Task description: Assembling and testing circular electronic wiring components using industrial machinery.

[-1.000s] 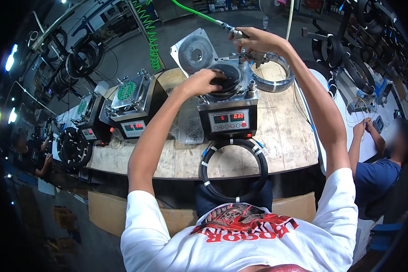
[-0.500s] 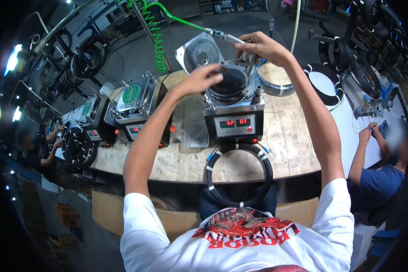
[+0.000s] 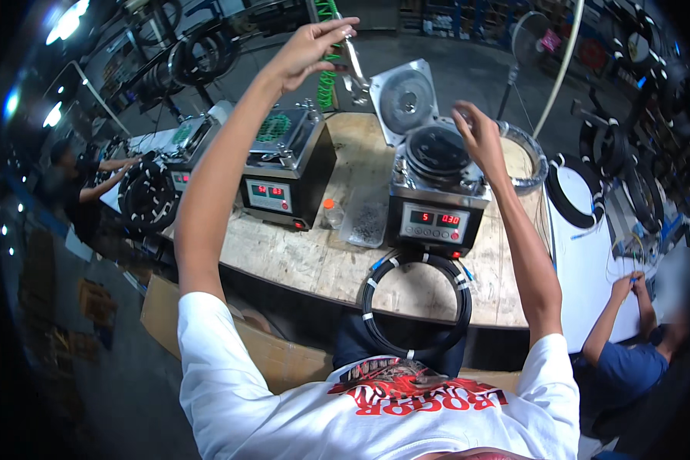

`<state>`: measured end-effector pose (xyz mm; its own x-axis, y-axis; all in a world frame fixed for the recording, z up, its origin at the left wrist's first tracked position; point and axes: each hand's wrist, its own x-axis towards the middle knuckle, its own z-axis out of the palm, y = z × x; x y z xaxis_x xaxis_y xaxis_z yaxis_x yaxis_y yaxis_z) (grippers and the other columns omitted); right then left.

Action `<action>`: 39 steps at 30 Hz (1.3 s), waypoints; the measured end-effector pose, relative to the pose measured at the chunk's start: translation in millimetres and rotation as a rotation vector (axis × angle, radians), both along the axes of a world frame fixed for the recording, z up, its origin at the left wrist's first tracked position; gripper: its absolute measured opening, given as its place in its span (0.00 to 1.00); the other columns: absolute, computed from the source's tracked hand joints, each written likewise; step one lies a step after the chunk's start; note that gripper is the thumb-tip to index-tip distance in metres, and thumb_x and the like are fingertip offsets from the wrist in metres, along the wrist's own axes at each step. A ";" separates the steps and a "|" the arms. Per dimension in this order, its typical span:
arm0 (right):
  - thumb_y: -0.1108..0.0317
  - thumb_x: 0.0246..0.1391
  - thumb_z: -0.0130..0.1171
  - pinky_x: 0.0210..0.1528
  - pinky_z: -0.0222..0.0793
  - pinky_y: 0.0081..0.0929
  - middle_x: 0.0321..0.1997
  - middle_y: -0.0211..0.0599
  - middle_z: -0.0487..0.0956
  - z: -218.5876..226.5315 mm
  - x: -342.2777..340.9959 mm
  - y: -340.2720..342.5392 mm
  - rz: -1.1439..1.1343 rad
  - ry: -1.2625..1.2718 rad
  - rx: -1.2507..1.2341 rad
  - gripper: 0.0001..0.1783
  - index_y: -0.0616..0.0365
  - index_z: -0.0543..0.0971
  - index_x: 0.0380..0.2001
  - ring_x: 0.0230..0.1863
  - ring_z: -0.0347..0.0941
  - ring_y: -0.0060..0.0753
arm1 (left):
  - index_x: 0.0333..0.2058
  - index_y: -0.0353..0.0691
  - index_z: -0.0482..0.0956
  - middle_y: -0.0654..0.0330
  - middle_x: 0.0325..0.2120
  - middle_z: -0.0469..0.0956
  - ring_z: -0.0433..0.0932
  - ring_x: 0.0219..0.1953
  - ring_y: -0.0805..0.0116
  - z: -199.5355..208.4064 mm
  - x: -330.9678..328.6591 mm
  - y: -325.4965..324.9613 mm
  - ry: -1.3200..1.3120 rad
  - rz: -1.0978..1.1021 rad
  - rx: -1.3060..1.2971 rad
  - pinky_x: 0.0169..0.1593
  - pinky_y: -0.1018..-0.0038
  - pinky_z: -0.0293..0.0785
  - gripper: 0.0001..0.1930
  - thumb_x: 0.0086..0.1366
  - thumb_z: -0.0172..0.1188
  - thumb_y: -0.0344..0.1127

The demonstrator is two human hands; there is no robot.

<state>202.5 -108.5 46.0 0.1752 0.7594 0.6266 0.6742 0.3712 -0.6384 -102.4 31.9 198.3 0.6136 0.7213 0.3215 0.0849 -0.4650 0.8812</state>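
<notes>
The bench (image 3: 337, 264) ends in a bowed front edge near the person's lap, and a black coil (image 3: 463, 300) laps over it. A strip of bare wood (image 3: 353, 153) runs between the middle and right boxes; the bottle (image 3: 333, 217) and tray (image 3: 365, 225) sit at its near end. Counted along the bench: three boxes, one bottle, one tray, and one wrapped ring (image 3: 543, 165) behind the right box (image 3: 435, 224). That box bears one black disc (image 3: 437, 149) on top, and one lid (image 3: 406, 103) stands tilted up behind it. The left arm reaches high and forward; the left hand (image 3: 307, 52) has thumb and fingers parted, the air gun (image 3: 352, 61) hanging just beside the fingertips, though whether they touch cannot be told. The right arm reaches forward, and the right hand (image 3: 479, 134), fingers loosely curled and parted, is beside the disc with nothing visible in its grip.
</notes>
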 end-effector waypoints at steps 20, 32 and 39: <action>0.79 0.55 0.56 0.22 0.55 0.26 0.18 0.33 0.66 -21.5 -1.5 -1.7 -0.370 0.000 0.183 0.07 0.67 0.80 0.37 0.20 0.58 0.18 | 0.39 0.42 0.83 0.64 0.25 0.71 0.70 0.30 0.68 -123.5 -39.9 254.2 0.236 0.559 -0.202 0.39 0.59 0.71 0.14 0.62 0.68 0.45; 0.77 0.56 0.57 0.25 0.58 0.21 0.20 0.31 0.69 -18.8 -1.6 -6.1 -0.364 -0.041 0.124 0.13 0.64 0.83 0.44 0.22 0.59 0.15 | 0.54 0.34 0.78 0.45 0.58 0.75 0.72 0.62 0.53 -144.3 -35.5 190.2 0.477 0.536 -0.134 0.62 0.57 0.67 0.28 0.60 0.66 0.48; 0.73 0.57 0.57 0.26 0.62 0.22 0.19 0.33 0.74 -22.5 5.2 -1.2 -0.334 -0.036 0.158 0.13 0.65 0.84 0.43 0.22 0.64 0.16 | 0.58 0.41 0.76 0.50 0.54 0.77 0.73 0.59 0.53 -202.8 -23.1 54.4 0.416 0.842 0.754 0.68 0.49 0.62 0.25 0.63 0.67 0.41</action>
